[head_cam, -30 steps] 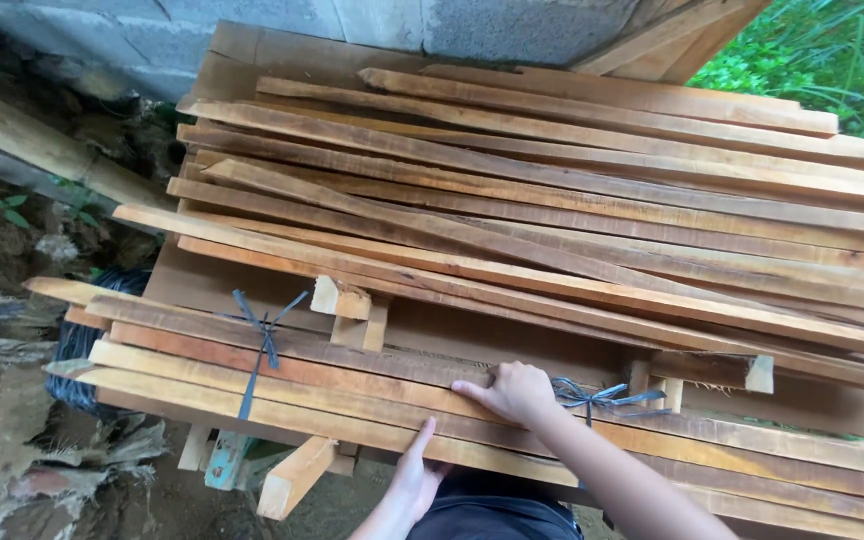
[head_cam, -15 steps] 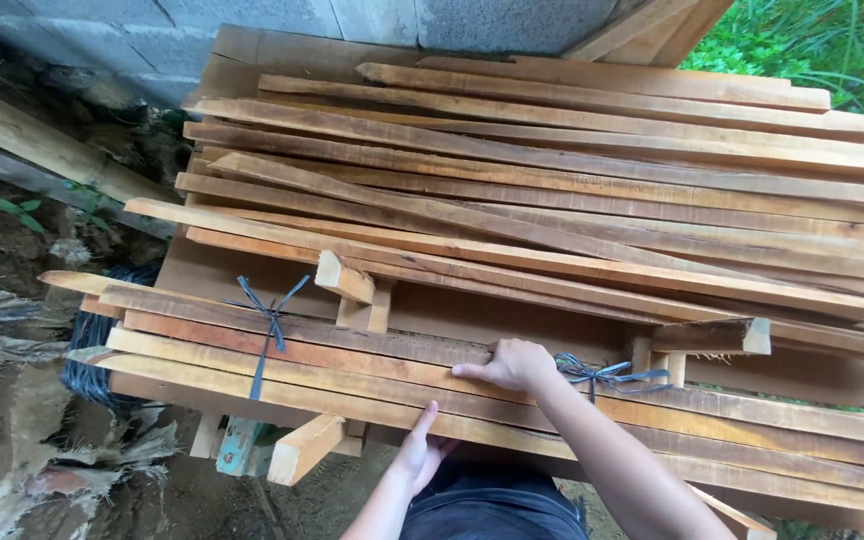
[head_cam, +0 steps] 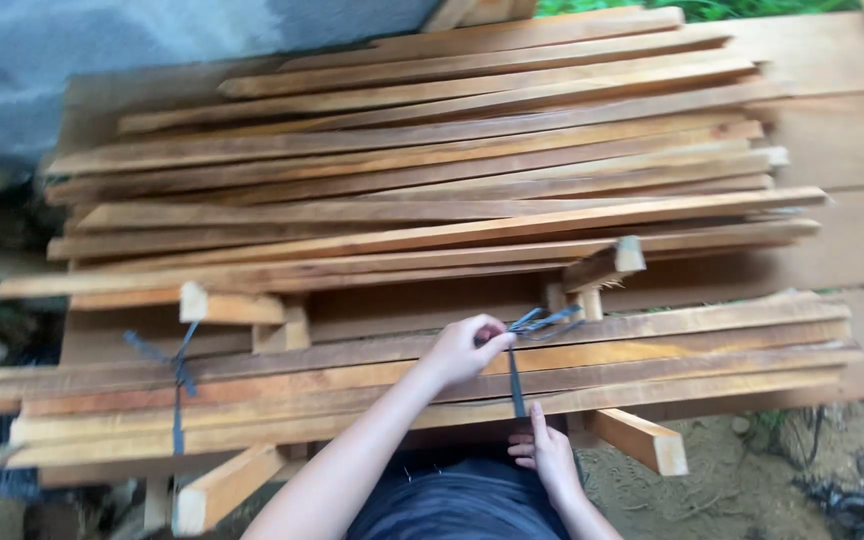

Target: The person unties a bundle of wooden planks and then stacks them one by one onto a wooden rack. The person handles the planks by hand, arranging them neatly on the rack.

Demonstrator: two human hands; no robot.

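Outdoors by a grey wall point(head_cam: 152, 60), my left hand point(head_cam: 467, 350) pinches the dark strap point(head_cam: 517, 375) binding the near-edge slats point(head_cam: 652, 360) of the wood pile, while my right hand point(head_cam: 549, 455) presses flat, fingers together, against their near edge below.

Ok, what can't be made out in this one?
All in the head view:
1. The left hand pinches the dark strap at its knot; the fingers hide how it is tied.
2. The right hand lies against the strap at the slat bundle edge; whether it grips is unclear.
3. The bundle's left ends are blurred and cut by the frame edge.
4. The loose slats hide what supports them.
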